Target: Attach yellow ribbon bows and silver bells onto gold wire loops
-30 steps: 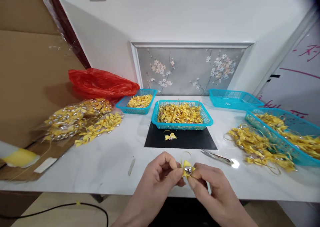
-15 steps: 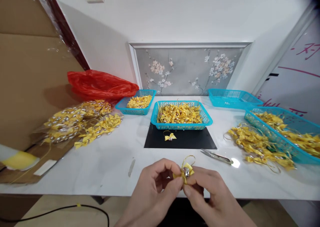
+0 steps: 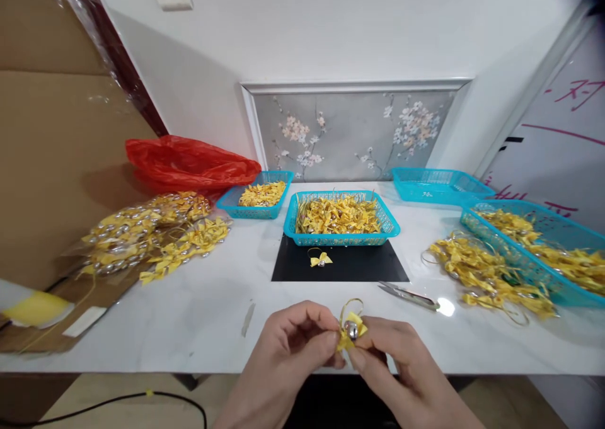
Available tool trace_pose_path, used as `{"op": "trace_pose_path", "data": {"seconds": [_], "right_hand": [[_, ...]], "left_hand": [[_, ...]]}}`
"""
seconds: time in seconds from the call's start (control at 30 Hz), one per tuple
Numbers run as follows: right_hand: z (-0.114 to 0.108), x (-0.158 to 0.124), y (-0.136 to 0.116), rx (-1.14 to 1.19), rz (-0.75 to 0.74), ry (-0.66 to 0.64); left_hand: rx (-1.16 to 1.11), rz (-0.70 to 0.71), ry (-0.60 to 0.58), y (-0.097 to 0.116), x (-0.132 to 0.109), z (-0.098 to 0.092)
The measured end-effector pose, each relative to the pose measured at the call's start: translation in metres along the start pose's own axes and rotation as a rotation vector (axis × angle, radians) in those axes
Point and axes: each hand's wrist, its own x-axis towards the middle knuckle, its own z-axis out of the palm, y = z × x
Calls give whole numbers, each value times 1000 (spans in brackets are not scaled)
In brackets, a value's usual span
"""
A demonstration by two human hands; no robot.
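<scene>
A yellow ribbon bow (image 3: pixel 350 332) with a silver bell at its middle and a gold cord loop on top is held above the table's front edge. My left hand (image 3: pixel 295 360) pinches its left side between thumb and forefinger. From the other side, my right hand (image 3: pixel 399 366) grips the bow's right part with thumb and fingertips. Beyond the hands, another bow with a bell (image 3: pixel 321 260) lies on a black mat (image 3: pixel 340 271). Thread snips (image 3: pixel 409 295) rest on the white table right of the mat.
A blue basket (image 3: pixel 343 239) full of bows stands behind the mat. Loose bows (image 3: pixel 486 274) lie beside a larger blue basket (image 3: pixel 534 265) at right. Leftward are bagged bows (image 3: pixel 125 234), a red plastic bag (image 3: pixel 189 164) and a smaller basket (image 3: pixel 255 212). Another blue basket (image 3: pixel 435 193) sits back right.
Both hands still hold the bow. The bow and its bell have turned slightly, and the left fingertips have shifted a little on its left side. The camera view has moved slightly.
</scene>
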Motion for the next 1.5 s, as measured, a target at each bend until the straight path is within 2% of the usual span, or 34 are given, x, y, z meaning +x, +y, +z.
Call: {"op": "trace_pose_path", "data": {"seconds": [0.13,0.27,0.47,0.6,0.7,0.77,0.83,0.97,1.03,1.1,1.2,1.33,1.43,1.5], "right_hand": [[-2,1,4,101,41,13],[3,3,12,101,64,-25],[1,1,13,55,123,-59],[-7,-2,13,232,305,-8],[-9,-1,11,340,373,-8],[-7,1,10,374,394,-42],[-5,2,9,417,387,-74],[2,2,10,467,339,-99],[3,1,12,456,346,-111],[0,0,16,412,349,-119],[-9,0,24,387,345,-87],[-17,5,32,597,384,20],[-15,10,33,678,404,-51],[-12,12,32,673,386,-90]], "left_hand": [[-273,-167,-32,-3,2,0],[-355,-191,-38,-4,3,0],[-88,-1,39,-1,-1,1],[199,149,96,0,-3,-3],[364,193,84,2,-3,-3],[399,201,88,3,-3,-3],[352,195,94,2,-3,-2],[38,102,79,-2,-2,-1],[-42,78,77,-4,-2,-1],[34,112,76,-5,-2,-3],[307,194,58,0,-3,-6],[585,298,-20,9,-3,-5],[712,347,-131,16,-1,-4],[732,351,-161,17,1,-5]]}}
